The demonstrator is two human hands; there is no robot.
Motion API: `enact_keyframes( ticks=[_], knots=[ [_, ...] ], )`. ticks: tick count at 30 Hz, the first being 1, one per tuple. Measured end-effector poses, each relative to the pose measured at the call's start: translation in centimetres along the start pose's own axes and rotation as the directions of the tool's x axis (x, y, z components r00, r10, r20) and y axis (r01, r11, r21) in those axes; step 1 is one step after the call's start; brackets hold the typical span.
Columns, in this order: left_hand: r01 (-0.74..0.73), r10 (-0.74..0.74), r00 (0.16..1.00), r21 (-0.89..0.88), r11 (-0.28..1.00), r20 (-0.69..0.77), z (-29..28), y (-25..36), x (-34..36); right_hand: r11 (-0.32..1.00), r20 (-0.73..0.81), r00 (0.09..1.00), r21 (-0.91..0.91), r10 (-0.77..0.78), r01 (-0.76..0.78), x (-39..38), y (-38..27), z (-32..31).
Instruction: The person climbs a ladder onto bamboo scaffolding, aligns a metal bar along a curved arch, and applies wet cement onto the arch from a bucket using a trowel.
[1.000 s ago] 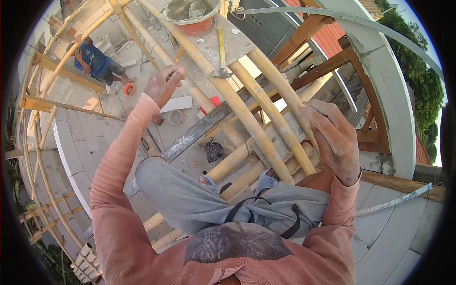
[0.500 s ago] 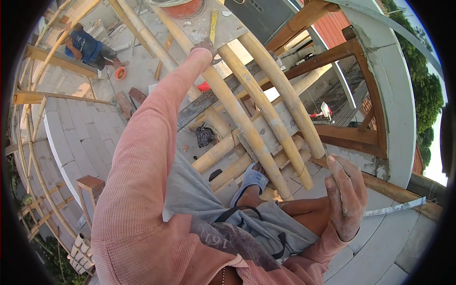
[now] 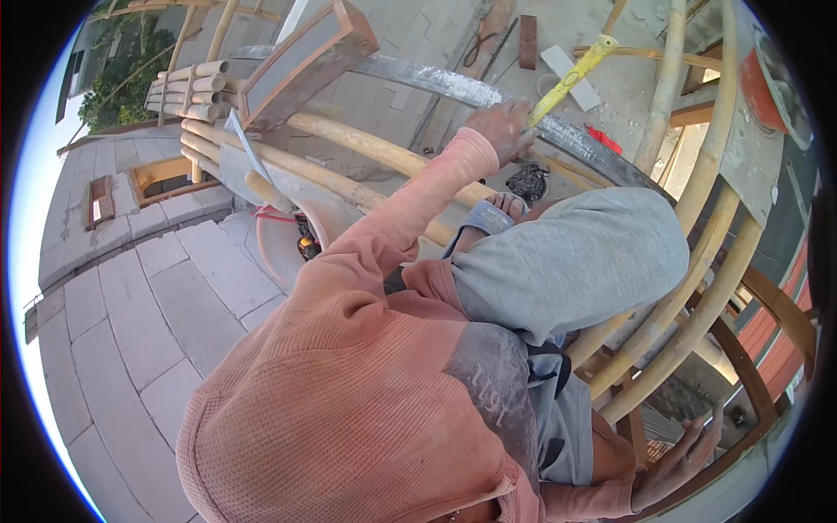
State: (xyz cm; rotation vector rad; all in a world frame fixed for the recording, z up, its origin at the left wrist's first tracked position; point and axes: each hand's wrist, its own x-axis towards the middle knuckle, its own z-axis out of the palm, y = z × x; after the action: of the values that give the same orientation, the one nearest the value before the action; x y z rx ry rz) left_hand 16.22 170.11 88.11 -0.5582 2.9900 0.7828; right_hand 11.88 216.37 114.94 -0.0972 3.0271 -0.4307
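The left hand grips a yellow-handled hammer pointing toward two o'clock; the right hand is open. An eight-o'clock bucket holds tools.

The yellow-handled hammer slants outward from the left hand.

Bamboo poles carry a grey board with a red-orange tub on it; on the grey floor below lie a pale block, a brown block and a crumpled black bag

Hammer handle smooth; sleeve ribbed cloth; wall blocks matt.
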Motion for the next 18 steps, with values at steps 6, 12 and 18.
enact_keyframes(
  ticks=[6, 12, 18],
  knots=[
    [0.548, -0.586, 0.792, 0.223, 0.806, 0.170, -0.5, -8.5, -23.2, 0.956, 0.064, 0.962, 0.146, -0.266, 0.254, 7.1, -2.3, 4.8],
    [0.743, -0.779, 0.604, 0.235, 0.627, 0.167, 7.4, -10.5, -38.0, 0.858, 0.074, 0.862, 0.170, -0.501, 0.484, 9.0, -5.2, 4.8],
    [0.785, -0.800, 0.597, 0.158, 0.598, 0.059, 11.6, -16.4, -44.7, 0.801, 0.032, 0.818, 0.230, -0.574, 0.553, 9.7, -4.7, 5.2]
  ],
)
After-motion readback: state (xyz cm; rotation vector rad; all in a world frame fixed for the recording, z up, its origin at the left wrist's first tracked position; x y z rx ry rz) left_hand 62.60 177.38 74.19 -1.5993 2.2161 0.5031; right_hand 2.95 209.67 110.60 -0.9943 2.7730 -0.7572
